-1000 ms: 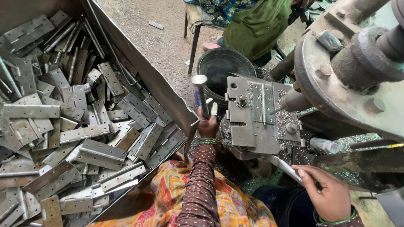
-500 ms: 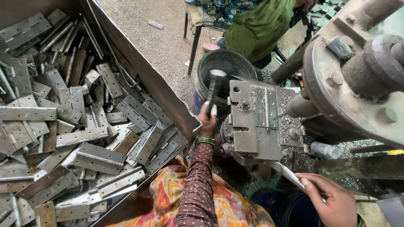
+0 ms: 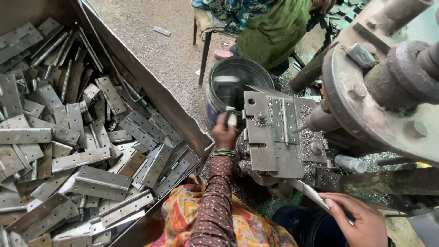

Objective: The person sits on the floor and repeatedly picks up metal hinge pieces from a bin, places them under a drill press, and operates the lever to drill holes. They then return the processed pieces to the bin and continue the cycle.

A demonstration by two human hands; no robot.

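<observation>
My left hand [image 3: 224,135] grips the handle of a hammer [image 3: 227,91], whose blurred head hangs over the round bucket [image 3: 215,98], just left of the metal jig plate [image 3: 270,153]. A grey hinge [image 3: 283,120] lies flat on that plate, with a drill bit [image 3: 299,129] from the machine touching its right side. My right hand [image 3: 359,219] holds a flat metal lever [image 3: 315,194] that runs out from under the plate. Green bangles ring my left wrist.
A big metal bin [image 3: 151,89] at left is heaped with several grey hinges [image 3: 100,183]. The rusty machine head [image 3: 384,87] fills the right side. Another person in green sits on a stool [image 3: 203,32] at the top. Metal shavings cover the machine bed.
The hammer in my left hand has swung from upright beside the plate out over the bucket. My right hand has stayed on the lever.
</observation>
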